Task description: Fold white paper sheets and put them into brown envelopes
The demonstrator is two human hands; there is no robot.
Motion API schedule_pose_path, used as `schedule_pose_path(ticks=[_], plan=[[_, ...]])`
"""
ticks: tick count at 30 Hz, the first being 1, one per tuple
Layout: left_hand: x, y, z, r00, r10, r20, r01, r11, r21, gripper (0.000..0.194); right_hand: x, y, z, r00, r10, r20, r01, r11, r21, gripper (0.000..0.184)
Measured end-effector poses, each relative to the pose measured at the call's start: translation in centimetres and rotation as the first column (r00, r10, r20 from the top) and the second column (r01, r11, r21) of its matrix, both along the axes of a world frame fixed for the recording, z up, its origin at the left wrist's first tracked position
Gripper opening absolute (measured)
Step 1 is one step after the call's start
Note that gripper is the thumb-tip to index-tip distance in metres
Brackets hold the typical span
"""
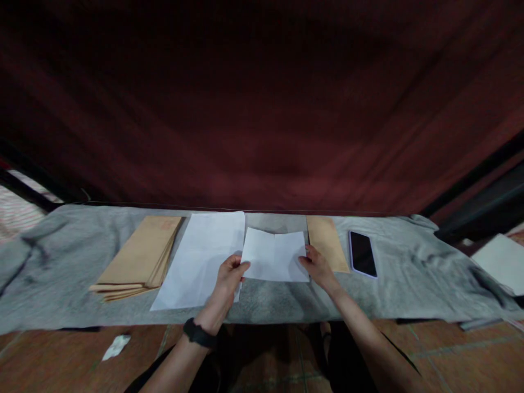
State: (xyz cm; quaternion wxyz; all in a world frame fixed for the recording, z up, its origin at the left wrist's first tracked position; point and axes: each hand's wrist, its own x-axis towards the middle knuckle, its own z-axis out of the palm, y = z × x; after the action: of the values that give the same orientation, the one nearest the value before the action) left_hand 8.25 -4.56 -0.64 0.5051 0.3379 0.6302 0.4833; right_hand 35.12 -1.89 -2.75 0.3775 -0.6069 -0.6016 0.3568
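Observation:
A creased white sheet of paper (pixel 274 256) is held up between my two hands, with a fold line down its middle. My left hand (pixel 232 274) pinches its left edge, thumb on top. At the opposite edge, my right hand (pixel 319 266) grips the paper with thumb and fingers. Larger white sheets (pixel 200 256) lie flat to the left, partly under my left hand. Beyond them is a stack of brown envelopes (pixel 141 251). A single brown envelope (pixel 328 243) lies just right of the held sheet, partly behind my right hand.
A phone (pixel 362 254) with a pale case lies right of the single envelope. Grey cloth (pixel 409 273) covers the table. A dark red curtain (pixel 262 109) hangs behind it. On the tiled floor, a crumpled white scrap (pixel 116 347) lies at the lower left.

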Motion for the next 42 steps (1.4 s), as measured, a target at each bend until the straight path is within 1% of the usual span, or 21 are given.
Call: schedule_pose_path(ticks=[2,4,5,7,9,10,11,13,15,16,17,18,19,21,22,25,27,30,34,37,42], plan=[[0.5,-0.5,-0.7,0.998,-0.033,-0.054,0.033,0.999,0.012,0.023,-0.1,-0.3,0.1,0.957,-0.1,0.272,0.058,0.986,0.159,0.051],[1.2,-0.6,-1.3,0.997,-0.051,-0.06,0.051,0.999,0.003,0.026,-0.8,-0.9,0.2,0.888,-0.162,0.43,0.02,0.949,0.315,0.055],[1.5,-0.6,-1.5,0.995,-0.071,-0.069,0.07,0.997,-0.01,0.027,-1.3,-1.3,0.2,0.87,-0.152,0.47,-0.033,0.931,0.363,0.054],[1.9,-0.5,-1.4,0.981,-0.136,-0.14,0.131,0.991,-0.042,0.025,-2.7,-2.0,-0.2,0.858,-0.046,0.512,-0.179,0.906,0.382,0.052],[1.9,-0.5,-1.0,0.923,-0.207,-0.325,0.192,0.978,-0.077,0.027,-4.2,-2.7,-0.9,0.836,0.07,0.544,-0.297,0.891,0.342,0.052],[1.8,-0.6,-0.6,0.86,-0.236,-0.453,0.216,0.972,-0.096,0.032,-4.9,-3.0,-1.3,0.821,0.097,0.563,-0.327,0.888,0.324,0.052],[1.7,-0.8,-0.3,0.768,-0.254,-0.588,0.234,0.966,-0.112,0.037,-5.5,-3.3,-1.8,0.806,0.115,0.581,-0.346,0.887,0.306,0.052],[1.6,-1.5,0.4,0.516,-0.243,-0.821,0.267,0.957,-0.115,0.04,-6.3,-3.8,-2.4,0.78,0.131,0.611,-0.362,0.892,0.271,0.052],[2.1,-2.2,0.7,0.265,-0.158,-0.951,0.312,0.947,-0.071,0.035,-6.7,-4.1,-2.6,0.768,0.139,0.625,-0.361,0.9,0.243,0.052],[2.5,-2.5,0.7,0.18,-0.096,-0.979,0.344,0.938,-0.028,0.034,-6.8,-4.1,-2.5,0.767,0.142,0.626,-0.357,0.905,0.233,0.052],[3.1,-2.6,0.4,0.13,-0.036,-0.991,0.389,0.921,0.018,0.035,-6.8,-4.1,-2.3,0.768,0.147,0.623,-0.357,0.907,0.226,0.052],[3.8,-2.5,0.1,0.116,0.01,-0.993,0.446,0.893,0.061,0.038,-6.8,-4.0,-2.1,0.77,0.154,0.619,-0.358,0.907,0.221,0.052],[4.5,-2.2,-0.4,0.128,0.04,-0.991,0.504,0.858,0.1,0.043,-6.8,-3.8,-2.0,0.771,0.158,0.617,-0.359,0.908,0.217,0.052],[5.8,-1.4,-1.6,0.158,0.007,-0.987,0.619,0.779,0.105,0.05,-6.6,-3.4,-1.8,0.763,0.158,0.627,-0.359,0.91,0.208,0.053],[6.3,-0.9,-2.1,0.169,-0.032,-0.985,0.627,0.774,0.082,0.052,-6.5,-3.2,-1.9,0.752,0.157,0.641,-0.364,0.909,0.204,0.053],[7.0,0.1,-3.5,0.16,-0.145,-0.976,0.613,0.79,-0.017,0.062,-6.2,-2.8,-2.7,0.702,0.142,0.698,-0.388,0.898,0.209,0.054],[7.0,0.3,-4.1,0.135,-0.167,-0.977,0.611,0.79,-0.05,0.066,-6.0,-2.7,-3.4,0.674,0.112,0.73,-0.398,0.888,0.231,0.054],[6.6,0.1,-4.6,0.113,-0.146,-0.983,0.598,0.8,-0.051,0.068,-5.5,-2.7,-4.3,0.649,0.05,0.759,-0.379,0.886,0.266,0.054],[6.1,-0.1,-5.1,0.106,-0.112,-0.988,0.519,0.854,-0.041,0.068,-4.3,-2.7,-4.6,0.631,0.001,0.776,-0.328,0.907,0.265,0.055],[5.7,-0.1,-5.5,0.103,-0.093,-0.99,0.465,0.885,-0.034,0.067,-3.1,-2.7,-4.7,0.633,-0.031,0.773,-0.276,0.924,0.264,0.059],[4.9,-0.3,-5.9,0.093,-0.044,-0.995,0.423,0.906,0.0,0.066,-1.7,-3.2,-5.2,0.657,-0.07,0.75,-0.215,0.937,0.276,0.058]])
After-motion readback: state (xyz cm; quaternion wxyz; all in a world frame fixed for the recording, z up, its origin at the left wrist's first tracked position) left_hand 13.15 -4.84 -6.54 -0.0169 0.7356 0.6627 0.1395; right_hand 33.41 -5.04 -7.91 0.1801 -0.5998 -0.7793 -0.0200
